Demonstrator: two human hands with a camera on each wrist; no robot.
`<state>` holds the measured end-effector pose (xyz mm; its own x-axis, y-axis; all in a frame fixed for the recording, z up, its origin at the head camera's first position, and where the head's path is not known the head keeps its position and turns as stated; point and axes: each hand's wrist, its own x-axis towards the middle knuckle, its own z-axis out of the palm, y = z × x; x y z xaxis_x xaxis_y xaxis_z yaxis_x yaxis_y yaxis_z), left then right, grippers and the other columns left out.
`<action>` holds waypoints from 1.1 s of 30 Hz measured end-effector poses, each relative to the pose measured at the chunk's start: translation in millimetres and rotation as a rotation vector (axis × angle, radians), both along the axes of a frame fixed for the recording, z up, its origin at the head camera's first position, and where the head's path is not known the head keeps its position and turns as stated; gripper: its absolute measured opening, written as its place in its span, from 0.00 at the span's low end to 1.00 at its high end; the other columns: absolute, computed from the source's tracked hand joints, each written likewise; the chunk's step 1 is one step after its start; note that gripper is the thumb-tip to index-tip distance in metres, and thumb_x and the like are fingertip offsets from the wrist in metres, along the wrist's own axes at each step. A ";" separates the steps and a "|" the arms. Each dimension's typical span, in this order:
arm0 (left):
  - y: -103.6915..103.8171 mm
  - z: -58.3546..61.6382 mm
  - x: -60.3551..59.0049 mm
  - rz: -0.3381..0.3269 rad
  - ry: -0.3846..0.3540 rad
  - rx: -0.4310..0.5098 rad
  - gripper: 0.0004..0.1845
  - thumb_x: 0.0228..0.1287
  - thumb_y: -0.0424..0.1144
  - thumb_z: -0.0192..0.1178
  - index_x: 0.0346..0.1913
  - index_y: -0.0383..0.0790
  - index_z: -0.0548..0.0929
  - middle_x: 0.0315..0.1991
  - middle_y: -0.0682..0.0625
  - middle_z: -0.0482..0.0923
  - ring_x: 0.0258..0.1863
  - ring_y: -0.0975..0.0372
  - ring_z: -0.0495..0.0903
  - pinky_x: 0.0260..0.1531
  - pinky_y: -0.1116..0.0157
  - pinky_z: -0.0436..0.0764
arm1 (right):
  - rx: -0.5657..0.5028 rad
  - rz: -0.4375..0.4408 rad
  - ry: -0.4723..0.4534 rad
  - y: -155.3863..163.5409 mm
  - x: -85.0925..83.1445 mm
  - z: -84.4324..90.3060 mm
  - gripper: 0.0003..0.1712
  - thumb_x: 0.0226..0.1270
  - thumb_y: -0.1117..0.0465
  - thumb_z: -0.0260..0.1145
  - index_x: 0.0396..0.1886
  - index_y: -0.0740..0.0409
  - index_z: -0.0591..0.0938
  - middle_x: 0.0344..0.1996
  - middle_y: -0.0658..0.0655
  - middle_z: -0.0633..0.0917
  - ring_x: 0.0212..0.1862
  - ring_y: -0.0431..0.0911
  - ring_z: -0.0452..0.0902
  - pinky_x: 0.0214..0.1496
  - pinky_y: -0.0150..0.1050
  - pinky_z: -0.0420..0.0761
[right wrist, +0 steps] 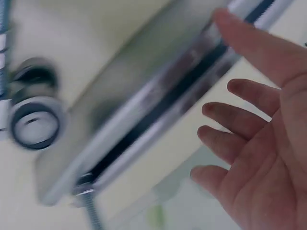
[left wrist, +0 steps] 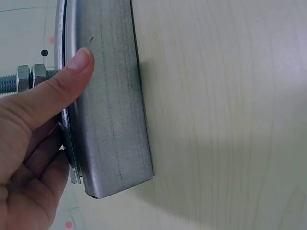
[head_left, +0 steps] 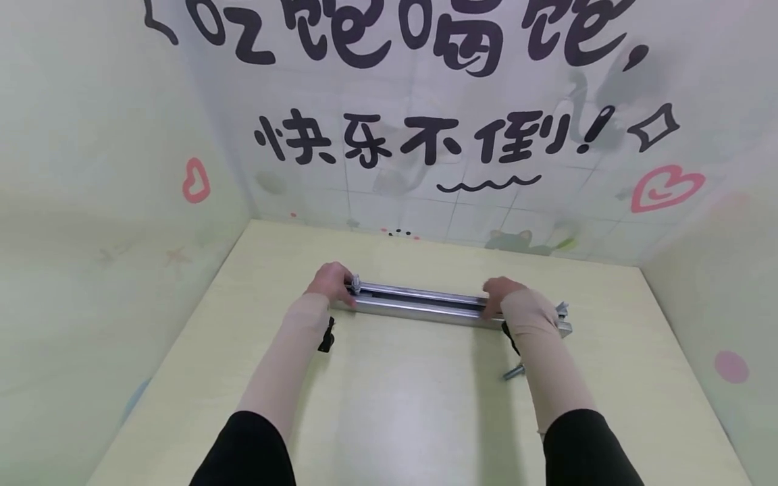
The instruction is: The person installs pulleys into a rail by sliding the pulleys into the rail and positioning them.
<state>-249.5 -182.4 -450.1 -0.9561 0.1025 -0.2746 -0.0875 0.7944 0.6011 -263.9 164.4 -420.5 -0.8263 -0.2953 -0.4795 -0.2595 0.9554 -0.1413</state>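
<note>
A long grey metal channel rail (head_left: 425, 304) lies crosswise on the pale yellow table (head_left: 395, 405). My left hand (head_left: 331, 282) grips its left end. In the left wrist view the thumb (left wrist: 72, 72) presses on the rail's side wall (left wrist: 108, 110) and the fingers curl behind it, beside a threaded bolt with two nuts (left wrist: 21, 79). My right hand (head_left: 500, 291) is at the rail's right part. In the blurred right wrist view its fingers (right wrist: 225, 91) are spread and nearly straight, and one fingertip touches the rail (right wrist: 158, 96).
A loose bolt (head_left: 513, 371) lies on the table just in front of the rail, by my right forearm; it shows as a round washer-like part (right wrist: 33, 120) in the right wrist view. Decorated walls (head_left: 425, 135) close the table in at the back and both sides.
</note>
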 end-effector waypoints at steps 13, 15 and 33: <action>0.2 -3.1 -4.0 0.002 0.011 -0.024 0.25 0.26 0.33 0.78 0.37 0.35 0.84 0.39 0.45 0.83 0.39 0.56 0.76 0.47 0.60 0.76 | -0.224 0.446 0.206 -157.8 -10.5 21.4 0.19 0.64 0.63 0.58 0.54 0.64 0.75 0.51 0.60 0.79 0.54 0.51 0.74 0.57 0.41 0.73; 0.6 -4.1 -4.4 -0.003 0.018 -0.029 0.24 0.26 0.33 0.78 0.36 0.35 0.85 0.37 0.46 0.83 0.38 0.57 0.76 0.45 0.60 0.76 | -0.257 0.470 0.232 -173.9 -8.4 23.0 0.17 0.64 0.65 0.58 0.53 0.63 0.77 0.50 0.59 0.80 0.52 0.50 0.75 0.55 0.39 0.74; 3.5 -2.1 -6.9 0.017 0.032 -0.076 0.20 0.25 0.30 0.78 0.30 0.34 0.83 0.33 0.47 0.81 0.32 0.59 0.73 0.39 0.63 0.77 | -0.343 0.429 0.341 -217.7 5.4 23.9 0.15 0.54 0.77 0.55 0.26 0.59 0.86 0.21 0.50 0.81 0.24 0.39 0.65 0.28 0.28 0.71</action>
<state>-256.4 -178.9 -452.2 -0.9659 0.0659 -0.2503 -0.0834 0.8361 0.5422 -258.6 -53.3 -396.5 -0.6900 -0.7231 -0.0307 -0.6925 0.6719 -0.2625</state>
